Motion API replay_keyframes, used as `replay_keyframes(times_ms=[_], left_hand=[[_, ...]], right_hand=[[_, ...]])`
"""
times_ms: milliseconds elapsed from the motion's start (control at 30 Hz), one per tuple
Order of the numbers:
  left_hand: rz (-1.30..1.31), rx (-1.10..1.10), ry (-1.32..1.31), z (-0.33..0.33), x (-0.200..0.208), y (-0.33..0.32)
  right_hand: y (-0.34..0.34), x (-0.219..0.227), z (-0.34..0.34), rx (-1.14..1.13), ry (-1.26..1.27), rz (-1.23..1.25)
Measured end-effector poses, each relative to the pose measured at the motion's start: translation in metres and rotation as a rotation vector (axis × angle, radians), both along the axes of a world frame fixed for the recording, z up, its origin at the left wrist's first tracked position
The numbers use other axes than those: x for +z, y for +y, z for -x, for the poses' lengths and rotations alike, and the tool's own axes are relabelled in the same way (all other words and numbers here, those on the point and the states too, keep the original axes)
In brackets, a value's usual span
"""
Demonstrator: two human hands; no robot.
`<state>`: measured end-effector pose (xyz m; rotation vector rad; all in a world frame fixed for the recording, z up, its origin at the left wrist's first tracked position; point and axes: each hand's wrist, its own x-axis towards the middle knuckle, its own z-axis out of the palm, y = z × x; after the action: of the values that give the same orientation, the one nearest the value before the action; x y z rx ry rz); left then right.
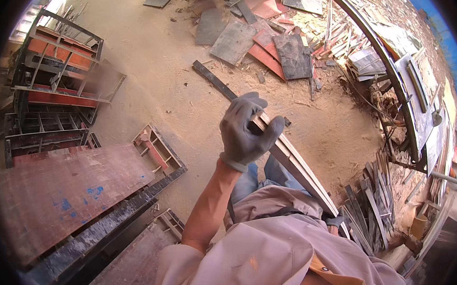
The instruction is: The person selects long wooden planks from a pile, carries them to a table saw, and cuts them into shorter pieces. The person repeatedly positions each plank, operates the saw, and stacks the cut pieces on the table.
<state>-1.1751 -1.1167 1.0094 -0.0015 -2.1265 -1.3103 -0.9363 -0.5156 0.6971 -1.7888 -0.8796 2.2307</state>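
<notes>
Diagonally before the wearer's body, I see one bundle of long wooden strips with dark faces and pale edges (301, 166), its long axis running from upper left to lower right. On my feed, the left hand in a grey glove (249, 129) curls partly closed, gripping the upper end, while the gloved right hand (334, 219) is beside the lower end, its grip too hidden to tell. Past the left hand, one narrow dark strip (214, 81) points up-left.

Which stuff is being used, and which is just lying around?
In use:
left hand, gripping wooden strips
right hand, at the strips' lower end

Probably just lying around:
scattered boards, top
strip pile, lower right
brown panel with blue marks, left
</notes>
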Motion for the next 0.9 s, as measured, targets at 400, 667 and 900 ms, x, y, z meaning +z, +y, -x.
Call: replay_keyframes(times_ms=[400,667,900], left_hand=[[-0.348,-0.019,-0.865,0.187,-0.160,-0.369],[-0.367,-0.083,-1.284,0.300,-0.378,-0.662],[-0.403,0.053,-1.593,0.385,-0.595,-0.757]], right_hand=[[-0.334,-0.065,0.161,-0.027,-0.200,0.275],[-0.587,-0.146,0.298,-0.042,-0.512,0.041],[-0.702,-0.284,0.355,-0.060,-0.631,-0.070]])
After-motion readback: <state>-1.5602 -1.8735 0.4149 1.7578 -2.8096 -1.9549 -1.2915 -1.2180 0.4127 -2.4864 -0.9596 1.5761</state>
